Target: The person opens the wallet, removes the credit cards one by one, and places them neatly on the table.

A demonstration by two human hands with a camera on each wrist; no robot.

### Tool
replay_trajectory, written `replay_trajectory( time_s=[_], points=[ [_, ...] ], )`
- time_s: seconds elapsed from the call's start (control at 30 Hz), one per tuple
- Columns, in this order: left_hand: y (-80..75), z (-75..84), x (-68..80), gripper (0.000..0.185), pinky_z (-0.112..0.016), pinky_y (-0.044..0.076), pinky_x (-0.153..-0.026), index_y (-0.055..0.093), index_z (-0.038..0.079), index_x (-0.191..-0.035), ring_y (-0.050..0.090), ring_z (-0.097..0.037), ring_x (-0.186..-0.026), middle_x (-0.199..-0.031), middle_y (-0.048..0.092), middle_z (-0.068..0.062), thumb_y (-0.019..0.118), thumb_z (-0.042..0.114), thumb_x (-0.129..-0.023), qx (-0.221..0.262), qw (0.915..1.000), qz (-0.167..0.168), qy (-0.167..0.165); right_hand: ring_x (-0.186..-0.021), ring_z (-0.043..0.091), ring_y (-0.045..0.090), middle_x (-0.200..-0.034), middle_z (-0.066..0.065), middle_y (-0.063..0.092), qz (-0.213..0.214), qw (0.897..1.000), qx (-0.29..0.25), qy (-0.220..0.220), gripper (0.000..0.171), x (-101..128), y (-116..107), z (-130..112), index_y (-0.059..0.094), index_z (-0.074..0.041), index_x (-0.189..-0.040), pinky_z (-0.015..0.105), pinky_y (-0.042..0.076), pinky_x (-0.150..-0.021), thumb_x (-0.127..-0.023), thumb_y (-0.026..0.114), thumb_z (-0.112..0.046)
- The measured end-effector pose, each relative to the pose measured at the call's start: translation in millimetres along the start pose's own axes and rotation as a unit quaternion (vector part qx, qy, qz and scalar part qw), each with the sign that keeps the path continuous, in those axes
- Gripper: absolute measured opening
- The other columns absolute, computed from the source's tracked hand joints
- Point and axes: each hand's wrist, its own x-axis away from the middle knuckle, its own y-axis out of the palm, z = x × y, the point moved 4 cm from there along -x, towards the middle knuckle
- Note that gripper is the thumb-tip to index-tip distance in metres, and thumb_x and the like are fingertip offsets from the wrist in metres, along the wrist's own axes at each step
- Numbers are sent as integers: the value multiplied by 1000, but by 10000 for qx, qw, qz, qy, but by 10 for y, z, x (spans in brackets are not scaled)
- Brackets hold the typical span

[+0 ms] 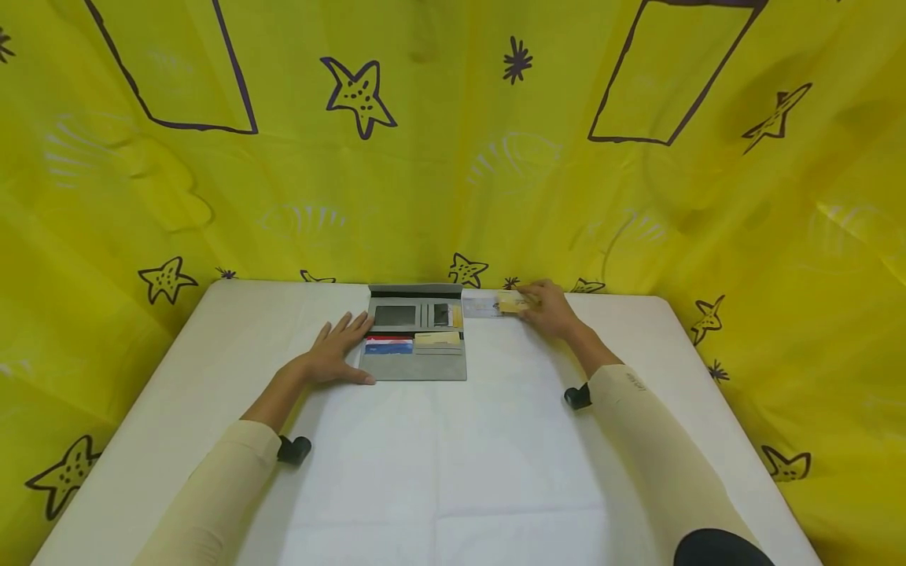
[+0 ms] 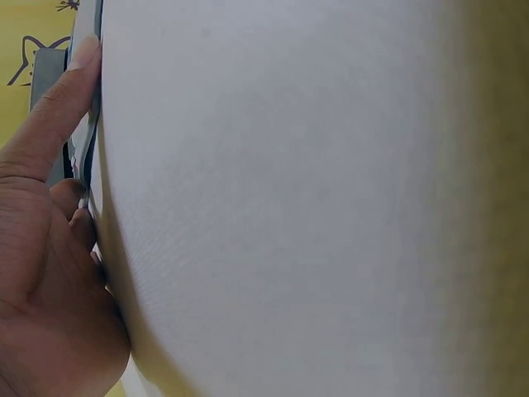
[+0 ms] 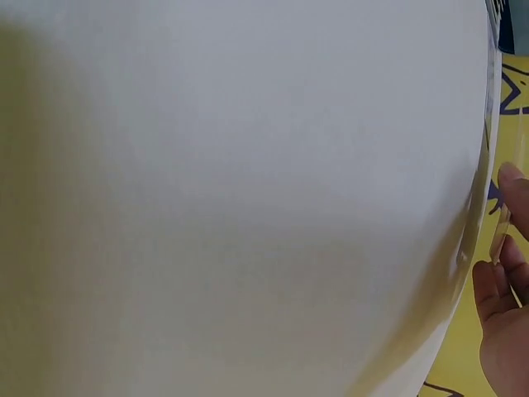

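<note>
A grey wallet (image 1: 414,368) lies unfolded on the white table, its flap at the far side. Its slots hold a red-edged blue card (image 1: 389,347), a pale yellow card (image 1: 437,338) and others on the upper right. My left hand (image 1: 333,354) rests with spread fingers at the wallet's left edge; its thumb touches the lower left corner, also seen in the left wrist view. Right of the wallet, my right hand (image 1: 550,308) pinches a thin yellowish slip (image 1: 511,302) between thumb and fingers. A pale bluish slip (image 1: 480,306) extends between it and the wallet.
The white table (image 1: 439,456) reaches back to a yellow curtain (image 1: 425,173) printed with starfish, close behind the wallet. Black wrist cameras (image 1: 294,450) sit at both cuffs. A dark round object (image 1: 722,548) shows at the lower right edge.
</note>
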Motion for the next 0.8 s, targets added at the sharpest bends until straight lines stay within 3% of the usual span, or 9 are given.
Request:
replay_trajectory(
  time_s=[0.8],
  points=[
    [2,-8,-9,119,-65,-10,-122,18,2,-167,-5,-45,-159,-174,8,-21,88,47,-82,-32,10000,-35,-65,-140,52,34,-150,34,41,-97,9997,201,58,53,26,-28,101,56,4,-148,63,32,-115,-99,72,-10]
  ],
)
